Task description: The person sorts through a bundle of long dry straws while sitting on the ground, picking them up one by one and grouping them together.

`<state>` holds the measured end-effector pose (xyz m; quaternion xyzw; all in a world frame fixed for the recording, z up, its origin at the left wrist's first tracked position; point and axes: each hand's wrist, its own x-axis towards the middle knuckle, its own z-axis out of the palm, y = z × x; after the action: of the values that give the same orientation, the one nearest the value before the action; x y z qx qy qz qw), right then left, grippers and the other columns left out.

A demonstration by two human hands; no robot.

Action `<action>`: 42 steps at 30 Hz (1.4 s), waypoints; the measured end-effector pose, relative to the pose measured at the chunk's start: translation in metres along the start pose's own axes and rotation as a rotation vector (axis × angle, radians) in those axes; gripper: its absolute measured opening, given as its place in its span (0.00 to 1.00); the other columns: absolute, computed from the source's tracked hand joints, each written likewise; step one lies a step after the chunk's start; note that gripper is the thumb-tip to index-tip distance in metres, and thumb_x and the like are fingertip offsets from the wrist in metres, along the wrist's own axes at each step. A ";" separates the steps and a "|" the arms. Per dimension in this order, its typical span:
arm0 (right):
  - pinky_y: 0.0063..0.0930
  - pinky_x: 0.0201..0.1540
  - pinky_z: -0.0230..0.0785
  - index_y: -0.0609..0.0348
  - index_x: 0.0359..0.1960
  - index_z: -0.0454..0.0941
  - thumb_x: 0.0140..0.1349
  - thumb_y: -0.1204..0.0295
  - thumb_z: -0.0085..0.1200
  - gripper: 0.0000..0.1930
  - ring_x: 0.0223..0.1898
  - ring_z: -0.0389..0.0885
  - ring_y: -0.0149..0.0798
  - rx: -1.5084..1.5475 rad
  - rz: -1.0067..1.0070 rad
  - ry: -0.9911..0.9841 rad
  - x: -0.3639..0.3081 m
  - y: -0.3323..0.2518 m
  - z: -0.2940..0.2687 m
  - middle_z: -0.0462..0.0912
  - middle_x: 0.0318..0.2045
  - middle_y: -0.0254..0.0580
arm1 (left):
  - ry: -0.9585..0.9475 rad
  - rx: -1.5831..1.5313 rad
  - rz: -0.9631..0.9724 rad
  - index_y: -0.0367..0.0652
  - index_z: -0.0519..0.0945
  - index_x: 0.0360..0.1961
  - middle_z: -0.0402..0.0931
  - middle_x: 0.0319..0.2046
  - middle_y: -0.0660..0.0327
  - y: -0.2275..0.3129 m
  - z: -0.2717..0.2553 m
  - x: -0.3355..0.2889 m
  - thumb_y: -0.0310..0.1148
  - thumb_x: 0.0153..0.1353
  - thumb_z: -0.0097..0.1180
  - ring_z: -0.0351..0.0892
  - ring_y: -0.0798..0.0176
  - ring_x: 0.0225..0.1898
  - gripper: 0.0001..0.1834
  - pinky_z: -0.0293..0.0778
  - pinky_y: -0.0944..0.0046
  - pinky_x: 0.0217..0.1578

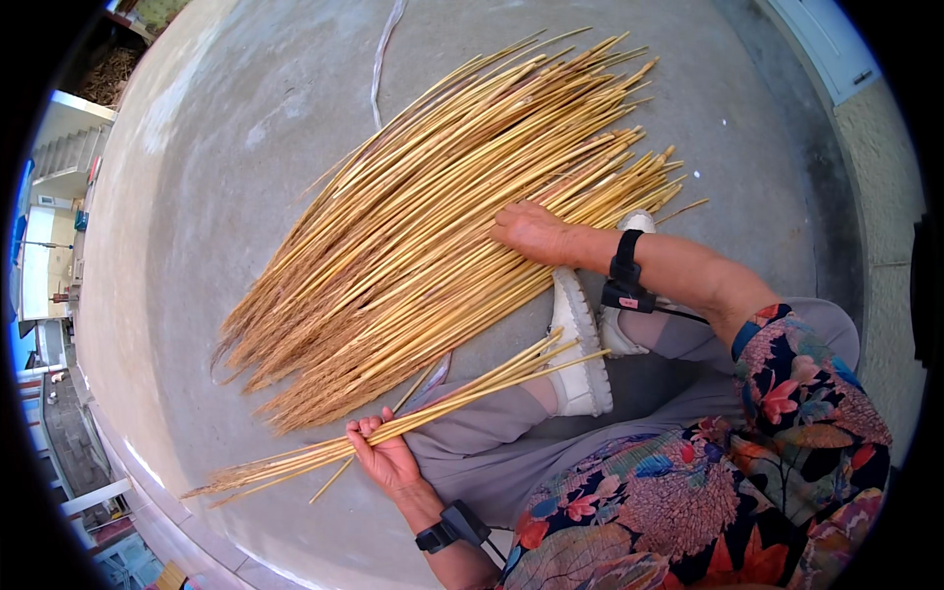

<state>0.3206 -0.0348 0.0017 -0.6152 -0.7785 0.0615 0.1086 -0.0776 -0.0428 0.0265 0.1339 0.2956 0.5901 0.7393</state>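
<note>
A wide pile of long dry straw stalks (433,236) lies slantwise on the concrete, its feathery brown heads at the lower left and bare cut ends at the upper right. My right hand (531,231) rests on the pile's near side, fingers curled closed around stalks there; the fingertips are partly hidden. Low over my grey trouser leg, my left hand (385,458) grips a thin bunch of stalks (462,396), its heads pointing left. One loose stalk (332,481) slants beneath that bunch, near my left wrist.
A pale strip of plastic (382,59) runs under the pile at the far side. My white shoes (580,354) stand against the pile's near edge. Grey concrete floor (206,197) surrounds the stalks, and a light blue door (826,44) is at the far right.
</note>
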 end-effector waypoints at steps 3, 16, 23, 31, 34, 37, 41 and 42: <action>0.34 0.42 0.66 0.58 0.28 0.72 0.47 0.75 0.47 0.05 0.37 0.72 0.45 -0.034 -0.022 0.022 -0.002 0.000 0.008 0.73 0.30 0.42 | 0.007 0.010 0.001 0.46 0.69 0.35 0.65 0.25 0.66 -0.001 0.003 0.000 0.36 0.63 0.47 0.67 0.67 0.32 0.06 0.66 0.52 0.49; 0.36 0.42 0.70 0.54 0.31 0.78 0.49 0.73 0.47 0.09 0.40 0.77 0.48 0.097 -0.058 -0.307 -0.012 -0.015 0.003 0.78 0.35 0.44 | 0.052 0.025 0.013 0.46 0.68 0.34 0.63 0.24 0.67 -0.002 0.002 0.001 0.37 0.63 0.45 0.66 0.67 0.31 0.07 0.65 0.52 0.48; 0.37 0.44 0.68 0.55 0.35 0.75 0.49 0.73 0.46 0.10 0.42 0.75 0.50 0.152 0.027 -0.359 -0.006 -0.021 -0.004 0.75 0.34 0.46 | 0.056 0.032 0.019 0.46 0.68 0.34 0.63 0.24 0.67 -0.001 0.004 -0.001 0.38 0.63 0.45 0.66 0.67 0.31 0.07 0.66 0.52 0.48; 0.39 0.42 0.69 0.52 0.43 0.74 0.56 0.71 0.41 0.14 0.41 0.77 0.50 0.159 0.127 -0.417 0.009 -0.018 -0.007 0.79 0.35 0.49 | 0.055 0.043 0.017 0.46 0.68 0.34 0.63 0.25 0.67 -0.002 0.010 -0.002 0.37 0.63 0.45 0.66 0.67 0.30 0.07 0.66 0.53 0.47; 0.39 0.41 0.69 0.52 0.45 0.73 0.56 0.72 0.41 0.15 0.40 0.78 0.50 0.147 0.185 -0.393 0.018 -0.018 -0.007 0.79 0.34 0.48 | 0.071 0.042 0.019 0.47 0.67 0.34 0.63 0.25 0.67 -0.001 0.010 -0.005 0.37 0.63 0.45 0.66 0.67 0.30 0.07 0.66 0.53 0.47; 0.39 0.41 0.69 0.49 0.50 0.71 0.57 0.74 0.40 0.18 0.41 0.77 0.49 0.149 0.179 -0.349 0.023 -0.009 -0.004 0.79 0.36 0.48 | 0.055 0.041 0.014 0.47 0.67 0.34 0.63 0.25 0.67 -0.001 0.011 -0.005 0.37 0.63 0.46 0.66 0.67 0.30 0.07 0.67 0.53 0.47; 0.39 0.43 0.68 0.50 0.48 0.72 0.56 0.75 0.41 0.17 0.41 0.77 0.49 0.184 0.149 -0.245 0.028 -0.004 0.001 0.78 0.37 0.49 | 0.058 0.044 0.015 0.47 0.68 0.34 0.63 0.25 0.67 0.000 0.014 -0.007 0.37 0.63 0.46 0.66 0.67 0.30 0.07 0.67 0.53 0.47; 0.39 0.42 0.68 0.51 0.48 0.72 0.56 0.75 0.42 0.17 0.41 0.76 0.50 0.182 0.134 -0.220 0.029 0.002 0.005 0.77 0.37 0.50 | 0.056 0.047 0.013 0.47 0.68 0.34 0.63 0.25 0.67 -0.001 0.015 -0.007 0.37 0.63 0.46 0.66 0.67 0.31 0.06 0.67 0.53 0.47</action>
<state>0.3143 -0.0063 -0.0012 -0.6427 -0.7341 0.2062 0.0736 -0.0685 -0.0471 0.0396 0.1368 0.3291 0.5913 0.7234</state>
